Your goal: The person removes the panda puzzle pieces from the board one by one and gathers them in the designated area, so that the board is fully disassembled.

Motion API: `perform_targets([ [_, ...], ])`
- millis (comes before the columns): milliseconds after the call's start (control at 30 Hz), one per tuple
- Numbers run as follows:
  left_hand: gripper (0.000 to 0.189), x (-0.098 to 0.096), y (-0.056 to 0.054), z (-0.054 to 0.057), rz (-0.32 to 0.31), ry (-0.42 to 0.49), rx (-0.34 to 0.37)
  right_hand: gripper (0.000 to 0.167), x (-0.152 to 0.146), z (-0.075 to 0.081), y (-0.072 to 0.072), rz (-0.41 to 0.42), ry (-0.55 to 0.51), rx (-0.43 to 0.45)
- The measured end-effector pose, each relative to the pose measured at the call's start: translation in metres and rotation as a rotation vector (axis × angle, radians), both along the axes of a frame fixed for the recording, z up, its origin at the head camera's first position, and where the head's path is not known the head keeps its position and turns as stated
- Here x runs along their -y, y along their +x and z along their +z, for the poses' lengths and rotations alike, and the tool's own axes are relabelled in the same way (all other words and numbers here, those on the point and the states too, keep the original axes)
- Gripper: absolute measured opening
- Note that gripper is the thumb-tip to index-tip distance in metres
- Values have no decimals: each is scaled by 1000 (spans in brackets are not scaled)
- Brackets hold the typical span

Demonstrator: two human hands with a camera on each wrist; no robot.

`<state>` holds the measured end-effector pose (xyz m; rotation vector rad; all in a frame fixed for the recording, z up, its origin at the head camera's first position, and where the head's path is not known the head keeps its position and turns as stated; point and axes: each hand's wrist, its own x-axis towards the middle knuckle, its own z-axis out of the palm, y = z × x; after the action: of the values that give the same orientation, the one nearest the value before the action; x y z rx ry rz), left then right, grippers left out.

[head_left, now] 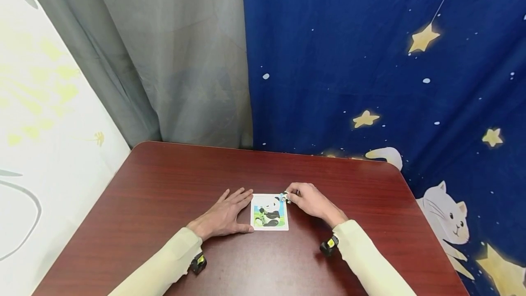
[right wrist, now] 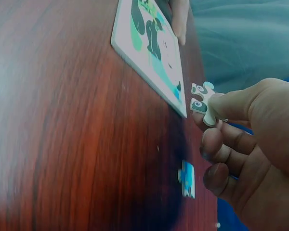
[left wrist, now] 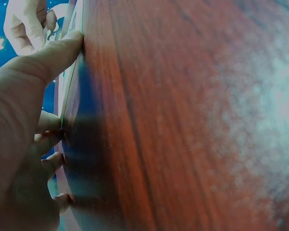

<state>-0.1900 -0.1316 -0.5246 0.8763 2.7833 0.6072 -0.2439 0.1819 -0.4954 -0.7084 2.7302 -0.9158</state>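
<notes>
A square panda jigsaw board (head_left: 271,229) with a white border lies on the table, its panda picture showing. Along its left edge rests my left hand (head_left: 226,216), fingers spread and thumb at the near left corner. Between the thumb and index finger of my right hand (head_left: 310,200) I pinch a small jigsaw piece (right wrist: 201,104) printed with black-and-white panda eyes. That hand is at the board's far right corner, the piece held just above the surface. Beyond the board in the right wrist view, a blue jigsaw piece (right wrist: 187,179) lies on the tabletop, beneath the right hand's curled fingers.
The reddish-brown wooden table (head_left: 164,182) has rounded far corners. Behind it hang a grey curtain (head_left: 197,81) and a blue star-patterned curtain (head_left: 328,58). A pale patterned wall or cloth (head_left: 49,127) borders the left side.
</notes>
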Motion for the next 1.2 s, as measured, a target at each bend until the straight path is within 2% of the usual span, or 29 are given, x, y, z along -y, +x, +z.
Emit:
perform_targets([
  [467, 96, 0, 0, 2, -6, -67, -32, 9, -35, 6, -3, -64, 11, 27],
  [733, 96, 0, 0, 2, -3, -73, -38, 10, -50, 12, -5, -82, 30, 22],
  [1200, 97, 0, 0, 2, -2, -71, -36, 11, -78, 3, -17, -103, 73, 20],
])
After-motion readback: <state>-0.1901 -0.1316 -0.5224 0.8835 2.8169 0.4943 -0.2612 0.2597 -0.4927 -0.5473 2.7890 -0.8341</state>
